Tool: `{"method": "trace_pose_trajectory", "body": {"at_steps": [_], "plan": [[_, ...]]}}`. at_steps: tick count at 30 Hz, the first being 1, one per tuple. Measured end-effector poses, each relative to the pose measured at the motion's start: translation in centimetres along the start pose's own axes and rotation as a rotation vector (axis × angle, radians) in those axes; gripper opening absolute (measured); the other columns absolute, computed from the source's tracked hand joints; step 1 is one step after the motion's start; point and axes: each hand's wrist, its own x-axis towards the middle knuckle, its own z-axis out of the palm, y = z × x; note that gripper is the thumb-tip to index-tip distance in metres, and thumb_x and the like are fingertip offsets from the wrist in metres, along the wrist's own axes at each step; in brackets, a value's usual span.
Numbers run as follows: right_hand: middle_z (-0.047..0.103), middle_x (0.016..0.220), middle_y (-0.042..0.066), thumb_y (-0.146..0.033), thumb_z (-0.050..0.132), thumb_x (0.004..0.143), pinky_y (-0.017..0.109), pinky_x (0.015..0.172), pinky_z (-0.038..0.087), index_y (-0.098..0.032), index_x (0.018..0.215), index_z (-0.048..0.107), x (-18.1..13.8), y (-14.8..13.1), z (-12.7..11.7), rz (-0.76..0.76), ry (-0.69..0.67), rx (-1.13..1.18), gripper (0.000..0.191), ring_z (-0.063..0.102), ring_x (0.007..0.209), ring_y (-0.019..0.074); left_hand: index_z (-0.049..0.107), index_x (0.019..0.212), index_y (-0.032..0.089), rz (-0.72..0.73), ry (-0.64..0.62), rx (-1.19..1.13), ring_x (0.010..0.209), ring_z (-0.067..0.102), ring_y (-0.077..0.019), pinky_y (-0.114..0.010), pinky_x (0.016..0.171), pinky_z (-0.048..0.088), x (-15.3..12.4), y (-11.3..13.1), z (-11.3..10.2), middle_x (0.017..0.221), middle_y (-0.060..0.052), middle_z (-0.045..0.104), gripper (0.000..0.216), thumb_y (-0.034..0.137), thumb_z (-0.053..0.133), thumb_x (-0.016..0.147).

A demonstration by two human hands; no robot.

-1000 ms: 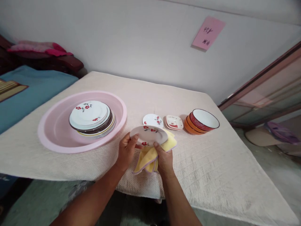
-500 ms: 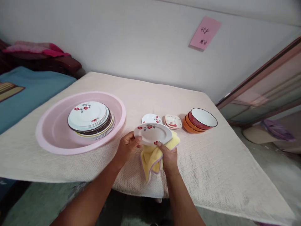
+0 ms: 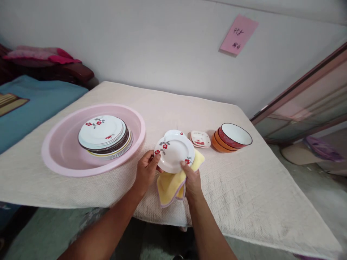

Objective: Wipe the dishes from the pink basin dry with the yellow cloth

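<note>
Between my two hands is a white plate (image 3: pixel 175 153) with red flowers and grey leaves, its top face turned up toward me. My left hand (image 3: pixel 148 168) pinches its left edge, thumb on top. On the right edge, my right hand (image 3: pixel 192 178) has its thumb on the plate and also holds a yellow cloth (image 3: pixel 170 186) with a purple border, which hangs beneath the plate. Just behind, partly covered by the held plate, lies another flowered white plate (image 3: pixel 175 132) on the table.
At left a pink basin (image 3: pixel 59 159) holds a stack of plates (image 3: pixel 104 133). Small square dishes (image 3: pixel 200 139) and stacked orange and red bowls (image 3: pixel 231 137) stand right of my hands. A cream cloth covers the table (image 3: pixel 244 202); a wall with a pink note (image 3: pixel 238 35) rises behind.
The held plate has tilted so more of its top face shows, and its flowers have turned leftward. The yellow cloth under it has shifted slightly. Both hands keep their hold.
</note>
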Motion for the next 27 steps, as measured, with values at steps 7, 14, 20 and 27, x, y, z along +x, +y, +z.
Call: {"method": "trace_pose_trajectory", "body": {"at_steps": [7,14,20,27], "plan": [[0.072,0.096,0.006,-0.028,0.073,0.066,0.043,0.073,0.057,-0.019,0.110,0.060,-0.4,-1.2,0.6,0.007,0.035,0.033,0.047,0.069,0.084,0.0278,0.058,0.078,0.017,-0.103,-0.019,-0.087,0.056,0.054,-0.0091,-0.020,0.046,0.050,-0.1,-0.8,0.2,0.072,0.002,0.056,0.028,0.044,0.064,0.075],[0.073,0.091,0.006,-0.026,0.073,0.064,0.043,0.073,0.055,-0.016,0.111,0.061,0.2,-2.7,-1.4,0.056,-0.065,-0.032,0.049,0.069,0.079,0.0275,0.061,0.086,0.015,-0.120,-0.187,0.047,0.059,0.055,-0.0117,-0.021,0.051,0.047,0.7,-0.1,-1.2,0.070,-0.001,0.061,0.029,0.041,0.065,0.074],[0.073,0.088,0.007,-0.029,0.075,0.062,0.044,0.074,0.055,-0.014,0.108,0.064,0.6,-2.2,-1.6,0.109,-0.120,-0.141,0.049,0.069,0.077,0.0272,0.052,0.066,0.016,0.043,-0.114,0.204,0.053,0.043,-0.0082,-0.018,0.049,0.034,0.5,1.0,-1.2,0.057,0.004,0.048,0.029,0.040,0.056,0.082],[0.072,0.098,0.009,-0.040,0.070,0.066,0.043,0.075,0.056,-0.017,0.117,0.057,-1.0,-0.4,2.2,0.109,-0.094,-0.019,0.057,0.068,0.087,0.0281,0.056,0.076,0.017,0.089,0.237,0.099,0.060,0.049,-0.0100,-0.019,0.054,0.039,0.3,-0.6,-0.4,0.067,0.002,0.056,0.027,0.042,0.051,0.085]]}}
